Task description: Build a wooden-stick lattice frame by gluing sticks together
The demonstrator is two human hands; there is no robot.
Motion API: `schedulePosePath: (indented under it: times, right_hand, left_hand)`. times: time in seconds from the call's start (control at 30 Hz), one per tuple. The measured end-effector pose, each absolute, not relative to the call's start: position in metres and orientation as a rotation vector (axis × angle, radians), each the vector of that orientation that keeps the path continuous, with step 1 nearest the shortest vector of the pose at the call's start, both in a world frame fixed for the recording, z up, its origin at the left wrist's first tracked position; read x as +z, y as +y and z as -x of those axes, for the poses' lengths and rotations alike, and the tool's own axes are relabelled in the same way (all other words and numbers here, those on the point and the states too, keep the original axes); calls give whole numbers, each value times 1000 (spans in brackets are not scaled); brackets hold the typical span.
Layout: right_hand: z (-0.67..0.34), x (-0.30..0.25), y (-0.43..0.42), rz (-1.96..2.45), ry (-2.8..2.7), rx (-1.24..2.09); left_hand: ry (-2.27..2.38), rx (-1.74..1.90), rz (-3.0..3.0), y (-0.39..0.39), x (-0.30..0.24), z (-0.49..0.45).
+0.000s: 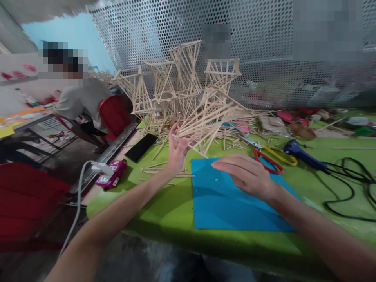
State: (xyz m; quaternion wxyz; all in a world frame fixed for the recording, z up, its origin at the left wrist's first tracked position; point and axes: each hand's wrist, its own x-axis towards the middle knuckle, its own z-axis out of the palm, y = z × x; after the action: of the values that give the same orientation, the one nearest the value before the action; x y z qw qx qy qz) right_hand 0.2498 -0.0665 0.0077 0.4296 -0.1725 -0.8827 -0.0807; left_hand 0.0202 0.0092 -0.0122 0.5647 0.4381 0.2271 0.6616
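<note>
My left hand (178,150) is closed around one end of a twisted frame of thin wooden sticks (214,111), tilted on its side above the table. Over a blue sheet (217,203) hovers my right hand (245,174), its fingers stretched out side by side and nothing visible in them. Loose wooden sticks (164,171) lie by my left wrist. Beyond my right hand are scissors (274,160) with red and yellow handles, and a blue glue gun (305,154) with a black cord.
Several stick towers (186,66) stand at the back against a perforated metal screen (129,31). A black phone (141,147) and a purple power strip (111,174) with a white plug lie at the left edge of the green tabletop (152,215). A seated person (85,96) is at the left.
</note>
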Motion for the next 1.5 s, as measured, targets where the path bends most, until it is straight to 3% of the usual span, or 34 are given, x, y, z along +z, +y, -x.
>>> schedulePosePath:
  times: [0.6, 1.2, 1.5]
  right_hand:
    - [-238, 5, -64, 559, -1975, -214]
    - [-214, 11, -68, 815, -1980, -691]
    - [-231, 17, -69, 736, -1929, -804]
  left_hand:
    - [573, 1426, -984, 14, -26, -25]
    - [441, 1424, -1311, -5, -46, -44]
    - [277, 1162, -1567, -8, -38, -40]
